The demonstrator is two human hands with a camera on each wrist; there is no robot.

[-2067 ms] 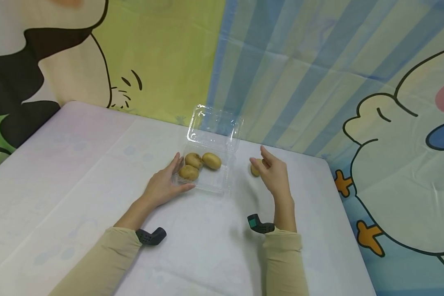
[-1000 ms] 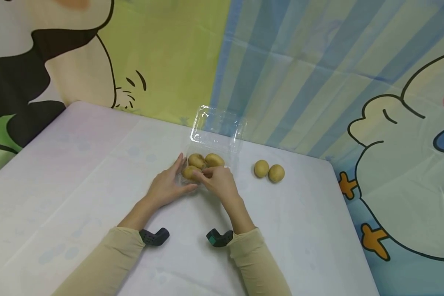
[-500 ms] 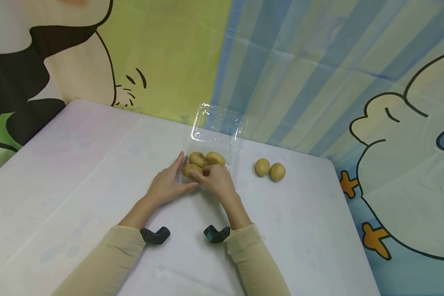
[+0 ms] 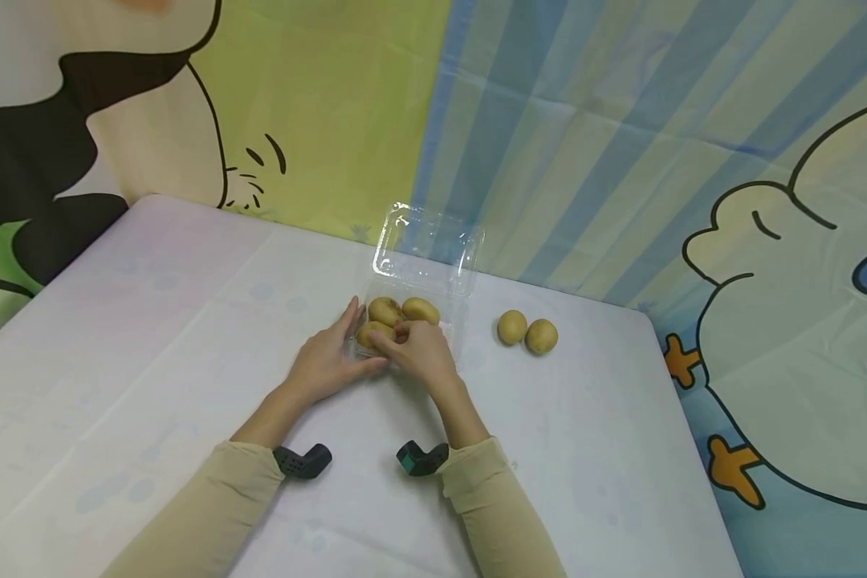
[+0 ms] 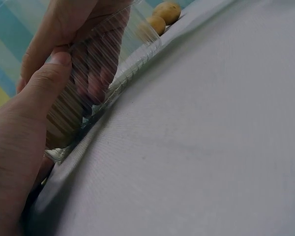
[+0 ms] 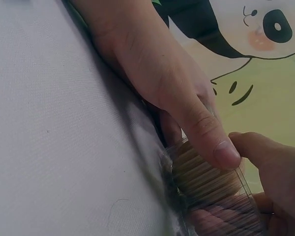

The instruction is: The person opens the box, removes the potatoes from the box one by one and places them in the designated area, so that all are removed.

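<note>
Compared with two seconds earlier, the right hand (image 4: 425, 352) has been moved leftward over the table (image 4: 600, 449) and into the box (image 4: 448, 331); the left hand (image 4: 323, 368) has been kept at the same corner. The box, of clear plastic, is placed flat, with its lid (image 4: 428, 243) raised at the back. Its near left corner is held between the left thumb and fingers. The right thumb is laid against the front potato (image 4: 372, 333), with the fingers bent beside it; whether it is firmly gripped cannot be told. Behind it, the dark-spotted potato (image 4: 385, 311) and the long potato (image 4: 421, 311) are contained too. Outside, to the right, a round potato (image 4: 512, 327) and its neighbour (image 4: 542, 337) are seen side by side. The potatoes are judged firm, rather smooth and apt to roll, so best taken around the middle. The box is probably light and easily bent, so it should be held low, by the walls.
</note>
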